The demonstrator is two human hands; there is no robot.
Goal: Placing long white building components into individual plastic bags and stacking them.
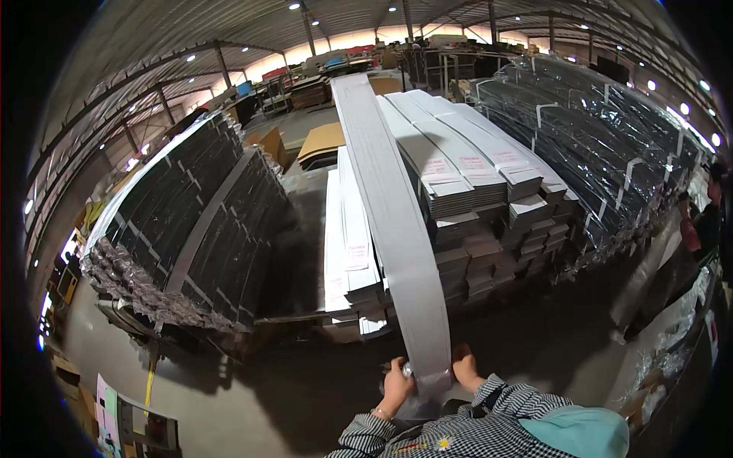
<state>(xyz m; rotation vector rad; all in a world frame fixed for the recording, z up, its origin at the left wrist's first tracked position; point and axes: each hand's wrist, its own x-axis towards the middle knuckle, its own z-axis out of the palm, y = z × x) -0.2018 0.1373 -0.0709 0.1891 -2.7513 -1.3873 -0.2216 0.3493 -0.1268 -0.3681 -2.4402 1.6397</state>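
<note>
A long, flat white package (pixel 401 229), with clear plastic wrap at its near end, stretches away from my body and slants slightly left. My left hand (pixel 395 388) is closed around the left edge of that near end. On the opposite edge, my right hand (pixel 466 368) also grips it with curled fingers. The far part passes over low stacks of long white cartons (pixel 353 259), and I cannot tell whether it rests on them. Just right of it stands a higher stack of similar white cartons (pixel 450 153) with pink print on their ends.
To the left, black plastic-wrapped long bundles (pixel 183 214) are stacked on a pallet. Another large black-wrapped stack (pixel 588 145) stands at the right. Brown cardboard (pixel 321 143) lies beyond the white cartons. A person in dark clothing (pixel 714 206) is at the far right edge.
</note>
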